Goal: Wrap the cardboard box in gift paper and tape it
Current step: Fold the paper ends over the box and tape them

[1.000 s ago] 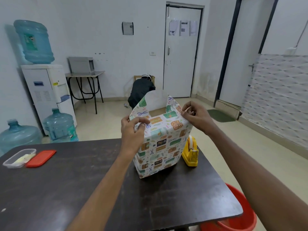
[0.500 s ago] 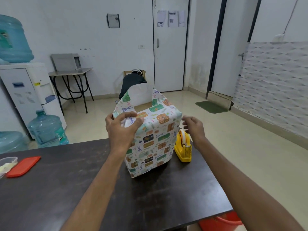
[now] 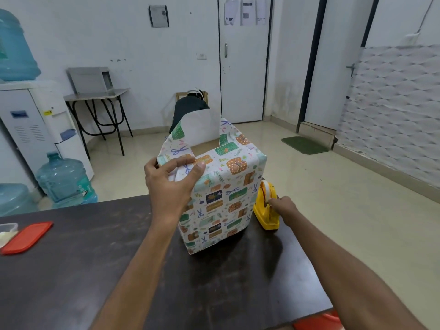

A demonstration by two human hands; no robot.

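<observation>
Sides wrapped, top untaped — left hand (image 3: 171, 181) pinches the gift paper (image 3: 221, 206); right hand (image 3: 284, 207) at the tape dispenser (image 3: 265, 216), grip unclear.

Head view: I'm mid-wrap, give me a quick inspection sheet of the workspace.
Surface: dark table, scuffed; the box stands near its far edge.
Job's things: box upright, sides covered in gift paper, top flaps not yet closed; yellow tape dispenser just right of it.
Clutter: red lid and plastic container at the table's left edge.
Hands: left hand pinches a paper fold at the box's top corner; right hand at the tape dispenser, grip unclear.
Cables: one wire on the far right wall.
Surroundings: water dispenser, water bottle on the floor, door, crouched person, red bucket.
</observation>
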